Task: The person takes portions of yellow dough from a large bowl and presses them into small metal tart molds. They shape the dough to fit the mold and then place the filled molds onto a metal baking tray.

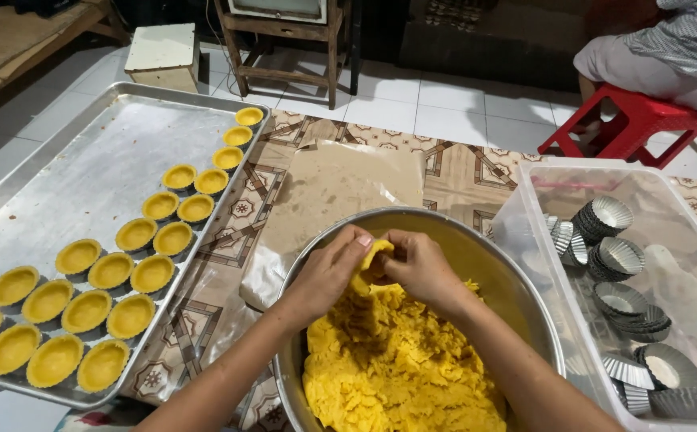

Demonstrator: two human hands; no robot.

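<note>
Both hands meet over the far rim of a large metal bowl [524, 300] that sits near and centre on the floor. The left hand [328, 272] and the right hand [420, 268] pinch one small piece of yellow dough [368, 260] between them, fingers [354, 240] of both hands clenched on it, just above the heap of yellow dough [400, 368] that fills the near part of the bowl.

To the left lies a wide metal baking tray [84, 168]. Along its right and near edges stand rows of dough-lined tart shells [108, 270], all yellow and open-topped; the far left part of the tray is bare metal.

To the right of the bowl, touching or just beside it, stands a clear plastic tub [516, 216] with stacks of empty fluted metal tart moulds [616, 256].

A sheet of brown paper [340, 180] lies beyond the bowl on a patterned floor mat [460, 172]. Farther off are a red plastic stool [632, 120] with a seated person on it at the far right, a wooden stand [284, 48], and a small white box [160, 56].
</note>
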